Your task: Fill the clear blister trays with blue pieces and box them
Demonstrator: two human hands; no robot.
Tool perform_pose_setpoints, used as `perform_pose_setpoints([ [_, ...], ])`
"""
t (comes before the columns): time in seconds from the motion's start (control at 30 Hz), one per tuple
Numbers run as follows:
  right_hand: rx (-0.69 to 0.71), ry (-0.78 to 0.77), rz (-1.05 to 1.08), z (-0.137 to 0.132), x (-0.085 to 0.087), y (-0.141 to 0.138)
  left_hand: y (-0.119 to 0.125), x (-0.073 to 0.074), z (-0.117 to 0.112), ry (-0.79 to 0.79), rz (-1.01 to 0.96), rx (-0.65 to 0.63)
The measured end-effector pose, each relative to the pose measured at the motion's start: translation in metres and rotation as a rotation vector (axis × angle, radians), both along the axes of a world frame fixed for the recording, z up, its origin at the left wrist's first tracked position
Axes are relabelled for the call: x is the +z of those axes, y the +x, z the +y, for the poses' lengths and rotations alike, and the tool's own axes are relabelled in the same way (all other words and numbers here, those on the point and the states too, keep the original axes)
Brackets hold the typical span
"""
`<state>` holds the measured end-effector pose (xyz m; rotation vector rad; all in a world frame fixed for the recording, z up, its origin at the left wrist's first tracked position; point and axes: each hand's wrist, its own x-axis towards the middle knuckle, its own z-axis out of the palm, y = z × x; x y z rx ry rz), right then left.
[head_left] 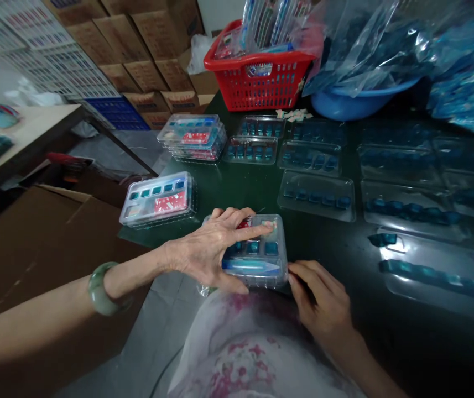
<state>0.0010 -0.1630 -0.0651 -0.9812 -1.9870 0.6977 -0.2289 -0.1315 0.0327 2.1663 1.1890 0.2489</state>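
Observation:
In front of my body, at the table's near edge, lies a clear plastic case (254, 263) stack. Its top compartments show blue-green blocks, a red printed piece and a blue pen-like item. My left hand (212, 246) rests spread out across the top, fingers apart, with the index fingertip over a pale piece in the far right compartment. At the near right corner, my right hand (323, 293) has thumb and forefinger pinched together against the case's rim; its other fingers are curled under.
Filled cases (160, 199) and a taller stack (193, 138) stand on the left. Clear trays (317, 193) with blue-green blocks cover the dark green table's right side. Behind are a red basket (257, 83), a blue basin (357, 102) and cartons (120, 41).

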Motion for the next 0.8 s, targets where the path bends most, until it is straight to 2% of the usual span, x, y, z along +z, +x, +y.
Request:
perform_pose_setpoints([
  [0.2,-0.002,-0.045,0.048,-0.001,0.003,0.0,-0.004,0.008,0.006,-0.005,-0.148,0.008],
  [0.47,-0.006,-0.039,0.097,0.0,0.006,-0.003,0.005,0.002,0.0,0.021,0.043,0.003],
  [0.8,-0.069,0.049,0.141,-0.006,0.005,-0.005,0.001,0.001,-0.001,0.05,-0.006,0.007],
])
